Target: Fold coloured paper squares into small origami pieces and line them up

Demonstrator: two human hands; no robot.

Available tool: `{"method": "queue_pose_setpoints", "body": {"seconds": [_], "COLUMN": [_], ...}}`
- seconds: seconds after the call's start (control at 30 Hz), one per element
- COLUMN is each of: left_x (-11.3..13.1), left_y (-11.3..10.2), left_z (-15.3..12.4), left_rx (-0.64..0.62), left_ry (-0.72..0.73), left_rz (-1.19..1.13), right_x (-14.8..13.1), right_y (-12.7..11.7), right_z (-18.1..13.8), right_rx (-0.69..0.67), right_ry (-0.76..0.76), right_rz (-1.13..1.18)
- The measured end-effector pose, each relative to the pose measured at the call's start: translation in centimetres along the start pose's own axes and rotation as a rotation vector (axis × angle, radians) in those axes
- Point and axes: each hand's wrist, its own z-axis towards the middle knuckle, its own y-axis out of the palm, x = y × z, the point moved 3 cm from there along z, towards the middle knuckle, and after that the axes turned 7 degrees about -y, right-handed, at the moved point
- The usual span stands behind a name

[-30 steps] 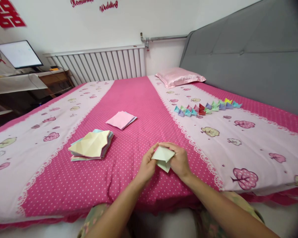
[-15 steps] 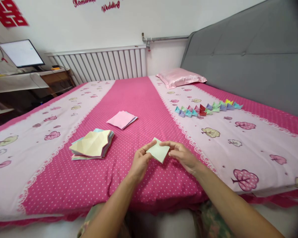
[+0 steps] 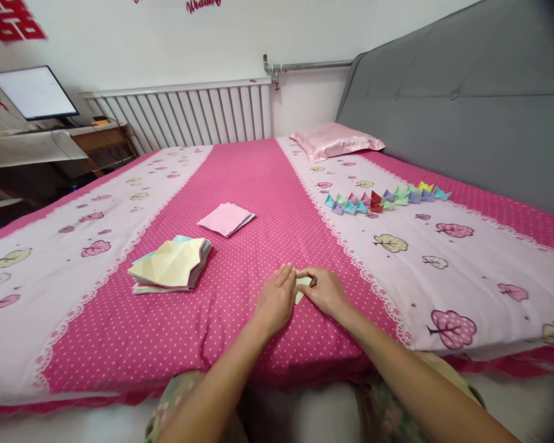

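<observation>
Pale green paper (image 3: 299,298) is on the pink dotted strip of the bed (image 3: 240,335), near the front edge, mostly under both hands. Left grip (image 3: 277,298): fingers together, laid flat over the sheet's left side. Right grip (image 3: 317,287): thumb and index curled onto the right part, tips a little apart; can't tell if they really pinch it. Main risk, my read: bed is padded, so pressing makes it give, and any crease comes out soft or off line. Second: if the left palm slides while the right fingers pull, layers skew or a corner tears. Cream-topped stack (image 3: 168,264) sits skewed, upper sheets wavy; a forearm knock or a tug on the cover could spread it. Same tug could tip the small folded pieces (image 3: 401,197), well apart at far right. Hidden: the paper's left side and underside, so fold count and edge alignment are unknown. Left thumb not readable. Wall lettering (image 3: 203,5) is cut off at the top; monitor (image 3: 34,92) too washed out to read.
</observation>
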Motion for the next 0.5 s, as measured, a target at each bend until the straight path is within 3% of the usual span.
{"method": "queue_pose_setpoints", "body": {"seconds": [0.17,0.3,0.4,0.5], "left_x": [0.5,0.9,0.9,0.9], "left_y": [1.1,0.8,0.6,0.7], "left_z": [-0.6,-0.8,-0.9,-1.0], "left_rx": [-0.149,-0.217,-0.240,-0.256], "left_ry": [0.010,0.022,0.022,0.007], "left_rz": [0.285,0.349,0.360,0.362], "right_x": [-0.8,-0.8,-0.4,-0.2], "right_y": [0.2,1.7,2.3,2.3], "right_z": [-0.5,-1.0,-1.2,-1.1], "right_rx": [0.019,-0.204,-0.329,-0.364], "right_ry": [-0.182,-0.380,-0.391,-0.356], "right_rz": [-0.394,-0.502,-0.500,-0.509]}}
